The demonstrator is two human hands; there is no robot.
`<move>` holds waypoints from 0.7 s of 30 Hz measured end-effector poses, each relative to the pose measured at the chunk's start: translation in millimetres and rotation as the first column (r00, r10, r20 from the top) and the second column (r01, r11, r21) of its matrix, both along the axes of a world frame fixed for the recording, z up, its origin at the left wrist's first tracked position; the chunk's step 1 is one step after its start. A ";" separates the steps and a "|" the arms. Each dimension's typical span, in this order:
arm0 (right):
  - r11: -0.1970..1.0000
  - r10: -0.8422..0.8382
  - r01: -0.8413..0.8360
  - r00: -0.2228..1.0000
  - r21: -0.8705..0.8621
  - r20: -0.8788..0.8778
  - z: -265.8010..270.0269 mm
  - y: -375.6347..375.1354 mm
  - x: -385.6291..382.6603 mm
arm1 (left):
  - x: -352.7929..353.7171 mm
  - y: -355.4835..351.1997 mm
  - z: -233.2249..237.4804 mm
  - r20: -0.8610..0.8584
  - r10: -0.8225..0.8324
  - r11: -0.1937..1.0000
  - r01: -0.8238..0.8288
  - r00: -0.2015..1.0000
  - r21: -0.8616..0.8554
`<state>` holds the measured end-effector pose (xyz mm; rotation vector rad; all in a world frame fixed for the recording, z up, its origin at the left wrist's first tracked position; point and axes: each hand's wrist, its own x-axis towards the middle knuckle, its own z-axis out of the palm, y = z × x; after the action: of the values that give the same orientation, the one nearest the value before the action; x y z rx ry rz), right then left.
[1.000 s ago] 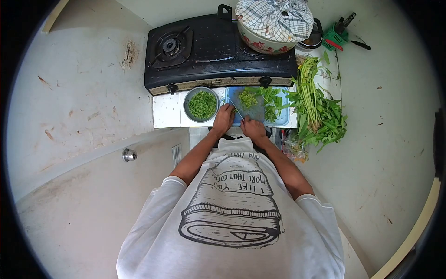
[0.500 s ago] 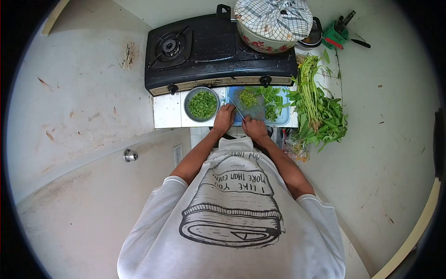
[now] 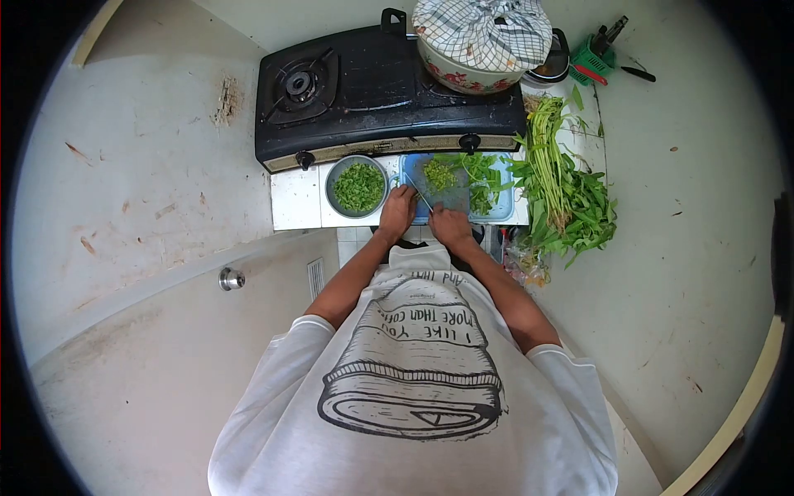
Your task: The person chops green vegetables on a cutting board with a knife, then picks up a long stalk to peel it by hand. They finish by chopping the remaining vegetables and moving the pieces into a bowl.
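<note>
My right hand (image 3: 451, 227) is closed around the handle of a knife (image 3: 419, 190), whose blade slants up and left over the grey cutting board (image 3: 453, 201). Beside the blade, at the board's left edge, my left hand (image 3: 398, 213) has its fingers curled in; whatever they hold is hidden. A small heap of chopped greens (image 3: 438, 174) lies on the board above the knife. Uncut leafy greens (image 3: 482, 175) rest to the right, in the blue tray (image 3: 503, 217) under the board. Left of my hands stands a grey bowl (image 3: 330, 201) of chopped greens (image 3: 359, 187).
Behind the board is a black gas stove (image 3: 372, 83) bearing a cloth-covered flowered pot (image 3: 469, 78). A large bundle of stemmed greens (image 3: 571, 190) hangs over the counter's right side. A green basket (image 3: 594, 59) with utensils stands at the back right.
The view has shifted very slightly. Both hands and the knife keep nearly the same place over the board.
</note>
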<state>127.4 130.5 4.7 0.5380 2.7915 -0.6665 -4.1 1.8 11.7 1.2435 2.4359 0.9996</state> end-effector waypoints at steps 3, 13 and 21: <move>1.000 -0.006 0.007 0.998 -0.017 0.058 5.7 -0.7 4.1 | -0.8 1.1 2.2 0.014 -0.003 0.999 0.003 1.000 -0.033; 0.998 0.038 -0.036 0.999 0.044 -0.034 0.9 -2.1 -9.3 | 0.5 -1.0 -4.0 0.029 0.016 1.000 -0.015 0.999 -0.017; 0.999 0.013 -0.013 1.000 0.032 -0.012 -3.0 -5.8 -10.3 | 0.9 0.7 -3.2 -0.013 -0.004 0.999 0.004 1.000 -0.042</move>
<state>117.1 124.7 1.7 0.5229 2.8190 -0.6261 -3.1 2.5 8.5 1.2449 2.4502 0.9367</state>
